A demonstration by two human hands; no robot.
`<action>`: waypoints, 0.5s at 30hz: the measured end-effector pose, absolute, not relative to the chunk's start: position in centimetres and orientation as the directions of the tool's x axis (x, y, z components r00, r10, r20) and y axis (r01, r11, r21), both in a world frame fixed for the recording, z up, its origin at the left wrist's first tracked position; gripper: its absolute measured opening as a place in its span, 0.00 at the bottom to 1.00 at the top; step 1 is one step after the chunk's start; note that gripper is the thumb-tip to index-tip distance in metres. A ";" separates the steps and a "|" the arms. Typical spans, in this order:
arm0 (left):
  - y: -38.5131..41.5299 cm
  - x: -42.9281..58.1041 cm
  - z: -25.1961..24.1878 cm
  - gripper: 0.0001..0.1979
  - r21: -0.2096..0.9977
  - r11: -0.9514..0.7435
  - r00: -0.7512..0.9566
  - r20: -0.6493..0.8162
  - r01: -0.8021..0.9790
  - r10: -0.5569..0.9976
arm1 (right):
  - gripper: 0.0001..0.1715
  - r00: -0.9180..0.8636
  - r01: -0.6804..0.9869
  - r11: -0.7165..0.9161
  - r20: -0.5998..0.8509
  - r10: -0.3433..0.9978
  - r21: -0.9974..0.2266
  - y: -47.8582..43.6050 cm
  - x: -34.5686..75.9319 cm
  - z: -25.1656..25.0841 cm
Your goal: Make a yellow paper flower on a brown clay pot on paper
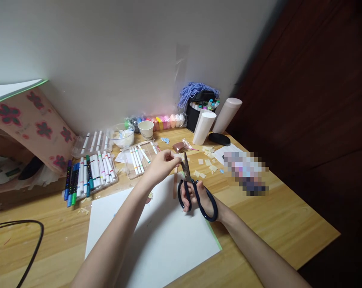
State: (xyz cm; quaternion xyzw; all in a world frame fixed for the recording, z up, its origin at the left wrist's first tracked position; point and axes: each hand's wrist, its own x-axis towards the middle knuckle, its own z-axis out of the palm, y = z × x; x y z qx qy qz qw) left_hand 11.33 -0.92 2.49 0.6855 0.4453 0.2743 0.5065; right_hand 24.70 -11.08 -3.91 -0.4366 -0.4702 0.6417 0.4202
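Observation:
My left hand (pixel 165 163) pinches a small pale piece of paper (pixel 178 157) between thumb and fingers. My right hand (pixel 199 196) holds dark-handled scissors (pixel 186 172), with fingers through the loops. The blades point up and away, slightly parted, right beside the pale piece. Beneath both hands lies a large white sheet (pixel 157 240) with a green edge. A thin wooden stick (pixel 175 183) rests at the sheet's far edge. Small pale yellow scraps (pixel 213 169) are scattered to the right of the scissors.
White markers (pixel 103 166) in plastic trays stand at the left. Behind are a glass bowl (pixel 122 137), a paper cup (pixel 146 130), colourful clay packs (pixel 163 122) and a black pen holder (pixel 193 116). White cylinders (pixel 204 127) stand at the back right. A black cable (pixel 38 244) curves at the left.

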 end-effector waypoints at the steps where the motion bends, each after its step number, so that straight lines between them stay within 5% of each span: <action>1: -1.0 11.4 2.4 0.09 0.936 -0.093 0.461 -0.079 0.340 0.884 | 0.44 -0.267 -0.130 -0.212 -0.172 0.948 -0.969 -11.1 24.7 -3.9; 15: -1.0 11.3 2.6 0.07 0.943 -0.085 0.493 -0.089 0.321 0.865 | 0.46 -0.236 -0.164 -0.231 -0.190 0.953 -0.959 -11.1 24.1 -4.1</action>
